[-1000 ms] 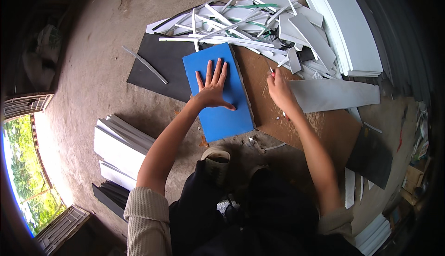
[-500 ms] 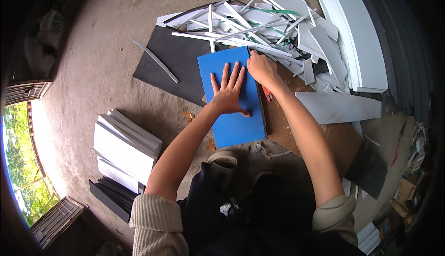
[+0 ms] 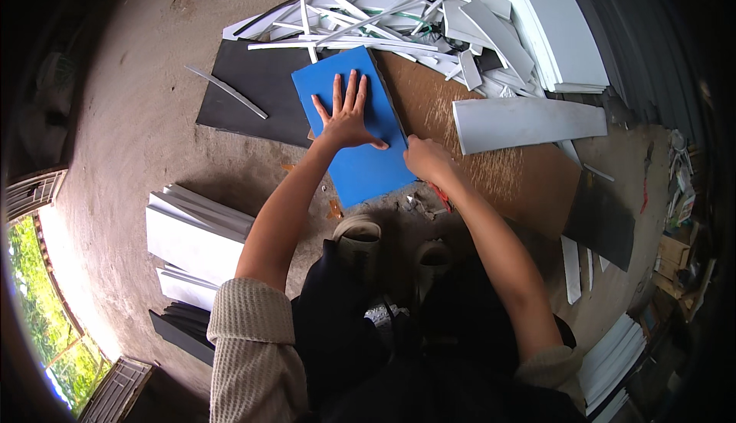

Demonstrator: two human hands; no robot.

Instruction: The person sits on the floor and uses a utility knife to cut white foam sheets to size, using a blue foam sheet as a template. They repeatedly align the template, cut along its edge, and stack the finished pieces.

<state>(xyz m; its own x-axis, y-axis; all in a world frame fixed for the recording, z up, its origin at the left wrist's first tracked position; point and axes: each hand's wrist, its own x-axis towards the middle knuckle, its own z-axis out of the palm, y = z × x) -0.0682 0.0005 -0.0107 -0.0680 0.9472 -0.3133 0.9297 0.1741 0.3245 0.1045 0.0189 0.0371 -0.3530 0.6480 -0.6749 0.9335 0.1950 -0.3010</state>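
A blue rectangular board (image 3: pixel 359 178) lies on a worn brown board (image 3: pixel 506 181) and a black sheet (image 3: pixel 253 90) on the floor. My left hand (image 3: pixel 345 122) presses flat on its upper middle, fingers spread and thumb out to the right. At the blue board's right edge, near its lower corner, my right hand (image 3: pixel 428 158) is closed around a red-handled cutter (image 3: pixel 441 195). Only the red end shows below that hand; its blade is hidden.
White strips and offcuts (image 3: pixel 383 28) heap up beyond the boards. A curved white panel (image 3: pixel 529 124) lies at right, near stacked white sheets (image 3: pixel 552 32). Leftward stand white panels (image 3: pixel 195 239) and black ones (image 3: pixel 180 331). My shoes (image 3: pixel 357 231) are just below the blue board.
My right hand has slid down the blue board's right edge toward me, from its top corner to near the bottom. My left hand still presses on the board. The whole view has shifted.
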